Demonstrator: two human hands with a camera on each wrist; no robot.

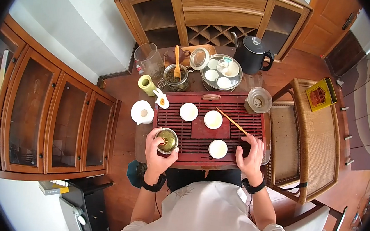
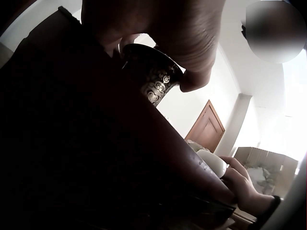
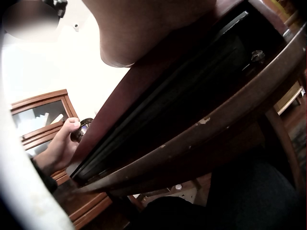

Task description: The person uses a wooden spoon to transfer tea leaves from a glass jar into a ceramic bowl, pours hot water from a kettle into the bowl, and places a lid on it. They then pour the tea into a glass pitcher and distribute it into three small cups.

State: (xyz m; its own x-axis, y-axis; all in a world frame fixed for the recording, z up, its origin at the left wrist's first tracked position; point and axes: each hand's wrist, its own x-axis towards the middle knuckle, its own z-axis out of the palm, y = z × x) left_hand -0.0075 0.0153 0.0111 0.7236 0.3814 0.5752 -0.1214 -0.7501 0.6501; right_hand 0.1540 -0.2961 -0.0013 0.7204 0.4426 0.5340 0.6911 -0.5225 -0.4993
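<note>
In the head view my left hand (image 1: 157,150) grips a patterned gaiwan (image 1: 168,141) at the left front of the slatted tea tray (image 1: 181,157). Its lid looks green-gold, with one finger at the knob. The left wrist view shows the dark side of the gaiwan (image 2: 160,84) with a pale scroll pattern. My right hand (image 1: 251,154) rests at the tray's right front with relaxed, bent fingers. Its fingertips are close to the lower end of a slim wooden stick (image 1: 233,121). Three white cups with pale liquid stand on the tray, the front cup (image 1: 217,149) nearest the right hand.
A white pitcher (image 1: 142,112) and a green vase (image 1: 146,85) stand left of the tray. Behind are a jar of tea leaves (image 1: 177,80) with a wooden scoop, a round steel pan (image 1: 222,72) holding white cups, and a black kettle (image 1: 252,55). A glass strainer cup (image 1: 259,100) stands at right.
</note>
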